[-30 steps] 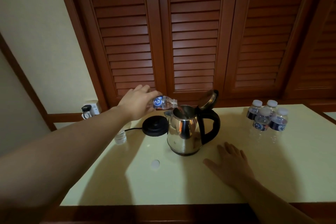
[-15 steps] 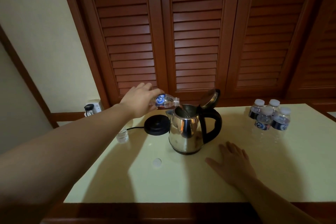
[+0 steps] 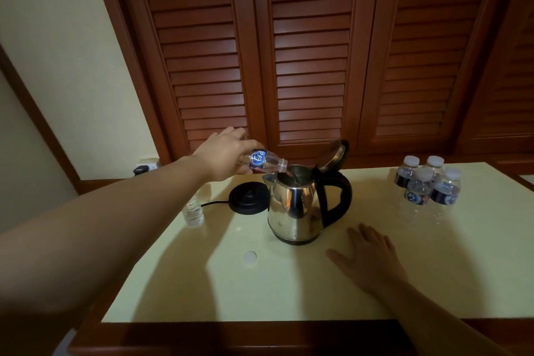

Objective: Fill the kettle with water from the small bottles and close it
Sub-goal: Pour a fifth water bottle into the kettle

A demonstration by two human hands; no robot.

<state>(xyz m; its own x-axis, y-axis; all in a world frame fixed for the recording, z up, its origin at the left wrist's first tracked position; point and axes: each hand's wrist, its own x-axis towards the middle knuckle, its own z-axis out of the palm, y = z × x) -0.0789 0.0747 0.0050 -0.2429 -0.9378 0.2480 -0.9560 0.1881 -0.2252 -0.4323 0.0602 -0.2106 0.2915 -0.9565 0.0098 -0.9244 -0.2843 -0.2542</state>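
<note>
A steel kettle (image 3: 294,208) with a black handle stands mid-table, its lid (image 3: 332,154) hinged open. My left hand (image 3: 224,157) grips a small blue-labelled bottle (image 3: 264,162), tipped nearly level with its neck over the kettle's mouth, and water runs in. My right hand (image 3: 368,254) rests flat on the table just right of the kettle, fingers spread. Several capped bottles (image 3: 427,182) stand grouped at the back right. A white cap (image 3: 250,257) lies on the table in front of the kettle.
The black kettle base (image 3: 248,199) with its cord sits left of the kettle. An uncapped clear bottle (image 3: 193,211) stands near the table's left edge (image 3: 138,274). A wall socket (image 3: 144,167) is behind it. Louvred wooden doors (image 3: 303,52) back the table.
The bottle stays tipped over the kettle's mouth in my left hand. My right hand has not moved on the table. The view has shifted slightly.
</note>
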